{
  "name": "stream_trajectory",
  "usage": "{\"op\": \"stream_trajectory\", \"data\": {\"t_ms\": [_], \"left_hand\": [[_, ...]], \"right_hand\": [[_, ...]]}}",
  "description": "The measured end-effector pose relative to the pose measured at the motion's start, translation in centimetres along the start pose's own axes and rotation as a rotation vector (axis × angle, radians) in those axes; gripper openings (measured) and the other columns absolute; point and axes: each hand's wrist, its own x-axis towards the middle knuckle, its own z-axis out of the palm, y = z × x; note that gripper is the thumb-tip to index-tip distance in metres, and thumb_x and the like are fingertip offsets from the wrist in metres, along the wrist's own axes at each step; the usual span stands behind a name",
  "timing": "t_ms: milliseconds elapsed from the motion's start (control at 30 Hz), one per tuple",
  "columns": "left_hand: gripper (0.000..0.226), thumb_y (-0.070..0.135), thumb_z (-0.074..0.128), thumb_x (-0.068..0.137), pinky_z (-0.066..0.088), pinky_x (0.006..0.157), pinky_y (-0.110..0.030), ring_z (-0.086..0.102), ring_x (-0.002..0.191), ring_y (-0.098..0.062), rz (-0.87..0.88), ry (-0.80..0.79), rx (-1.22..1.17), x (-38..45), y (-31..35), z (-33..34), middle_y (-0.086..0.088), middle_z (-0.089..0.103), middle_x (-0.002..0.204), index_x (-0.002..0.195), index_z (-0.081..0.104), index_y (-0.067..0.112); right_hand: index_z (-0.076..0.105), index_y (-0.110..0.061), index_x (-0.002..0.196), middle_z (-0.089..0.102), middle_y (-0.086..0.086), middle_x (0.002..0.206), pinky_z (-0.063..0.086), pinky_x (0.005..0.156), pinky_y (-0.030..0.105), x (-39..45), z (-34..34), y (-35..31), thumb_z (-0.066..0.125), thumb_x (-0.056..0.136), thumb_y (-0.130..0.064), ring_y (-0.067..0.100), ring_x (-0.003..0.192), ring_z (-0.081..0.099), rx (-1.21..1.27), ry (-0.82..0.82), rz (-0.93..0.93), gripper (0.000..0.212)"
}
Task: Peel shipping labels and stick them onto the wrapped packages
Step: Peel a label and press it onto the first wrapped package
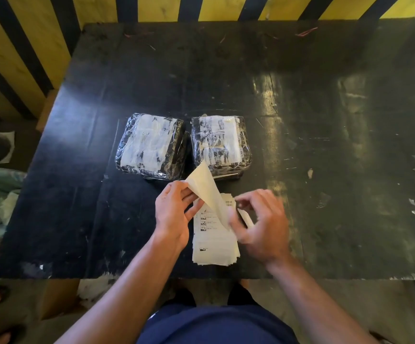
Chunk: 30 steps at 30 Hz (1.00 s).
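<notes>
Our left hand pinches a half-peeled label; our right hand, blurred, grips its backing over the stack. Yanking risks a tear or the label curling onto itself.

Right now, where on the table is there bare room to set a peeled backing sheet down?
Bare patches: left of the label stack, and the far stretch behind both wrapped packages. Right side has scraps only. Crowded between the packages and both hands, left hand, right hand.

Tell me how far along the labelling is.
Done: nothing certain; both wrapped packages show white sheets, seemingly under the wrap. In hand: left hand peels a sheet while right hand works the label stack. Left: sticking it on.
</notes>
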Motion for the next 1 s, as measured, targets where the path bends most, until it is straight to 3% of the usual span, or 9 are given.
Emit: {"op": "stream_trajectory", "data": {"t_ms": [167, 367, 500, 600, 700, 800, 900, 1000], "left_hand": [[0.029, 0.018, 0.055, 0.106, 0.062, 0.071, -0.029, 0.078, 0.107, -0.029, -0.023, 0.010, -0.059, -0.1, -0.2, 0.7, -0.015, 0.079, 0.114, 0.126, 0.063, -0.001], [0.019, 0.021, 0.056, 0.105, 0.064, 0.076, -0.035, 0.078, 0.102, -0.028, -0.013, -0.007, -0.114, -0.8, 0.4, 1.1, -0.017, 0.079, 0.110, 0.108, 0.068, 0.007], [0.055, 0.057, 0.052, 0.098, 0.061, 0.090, -0.040, 0.076, 0.108, -0.024, 0.184, -0.057, -0.010, -0.8, 0.5, 0.6, -0.011, 0.075, 0.119, 0.127, 0.065, 0.012], [0.050, 0.053, 0.065, 0.090, 0.059, 0.095, -0.036, 0.072, 0.111, -0.016, 0.318, -0.021, 0.303, 0.5, 1.0, -0.5, -0.002, 0.072, 0.120, 0.128, 0.065, 0.021], [0.036, 0.044, 0.073, 0.095, 0.056, 0.102, -0.041, 0.072, 0.115, -0.016, 0.188, -0.147, 0.465, 1.8, 1.8, -1.1, 0.001, 0.076, 0.119, 0.125, 0.070, 0.024], [0.035, 0.039, 0.071, 0.096, 0.055, 0.100, -0.038, 0.075, 0.111, -0.019, 0.114, -0.286, 0.440, 2.2, 2.3, -0.9, -0.004, 0.080, 0.114, 0.125, 0.071, 0.018], [0.022, 0.029, 0.075, 0.096, 0.055, 0.097, -0.037, 0.076, 0.098, -0.015, 0.149, -0.265, 0.453, 2.8, 2.3, -0.6, -0.005, 0.082, 0.104, 0.113, 0.076, 0.015], [0.014, 0.024, 0.078, 0.095, 0.055, 0.091, -0.035, 0.075, 0.089, -0.012, 0.165, -0.225, 0.440, 3.4, 2.1, -0.3, -0.005, 0.082, 0.098, 0.104, 0.078, 0.014]], "right_hand": [[0.068, -0.017, 0.094, 0.063, -0.003, 0.088, 0.041, 0.073, 0.040, 0.9, 2.1, -3.0, 0.073, 0.089, -0.037, 0.021, 0.085, 0.056, -0.164, -0.018, -0.120, 0.021], [0.065, -0.019, 0.084, 0.063, -0.006, 0.081, 0.041, 0.073, 0.040, 1.9, 2.4, -2.4, 0.069, 0.091, -0.023, 0.020, 0.080, 0.056, -0.173, 0.018, -0.059, 0.009], [0.070, -0.021, 0.082, 0.068, -0.013, 0.079, 0.051, 0.073, 0.034, 3.3, 1.4, -1.3, 0.075, 0.090, -0.020, 0.009, 0.075, 0.062, 0.123, 0.043, 0.223, 0.009], [0.076, -0.017, 0.082, 0.074, -0.007, 0.076, 0.053, 0.067, 0.021, 5.2, -0.3, -0.3, 0.083, 0.086, -0.010, 0.004, 0.070, 0.066, 0.595, 0.052, 0.604, 0.011], [0.077, -0.015, 0.080, 0.074, 0.008, 0.085, 0.049, 0.061, 0.023, 6.5, -1.6, 0.6, 0.082, 0.085, -0.006, 0.013, 0.070, 0.061, 0.950, -0.046, 0.882, 0.011], [0.077, -0.017, 0.074, 0.071, 0.015, 0.092, 0.043, 0.060, 0.026, 7.0, -1.8, 0.9, 0.080, 0.086, -0.006, 0.018, 0.071, 0.054, 1.028, -0.119, 0.956, 0.016], [0.078, -0.018, 0.070, 0.072, 0.011, 0.089, 0.042, 0.064, 0.027, 7.3, -1.7, 0.9, 0.080, 0.086, -0.007, 0.017, 0.073, 0.056, 1.029, -0.128, 0.948, 0.020], [0.077, -0.016, 0.076, 0.075, 0.010, 0.086, 0.050, 0.063, 0.025, 7.6, -1.3, 0.9, 0.081, 0.086, -0.008, 0.012, 0.069, 0.061, 0.961, -0.099, 0.911, 0.014]]}}
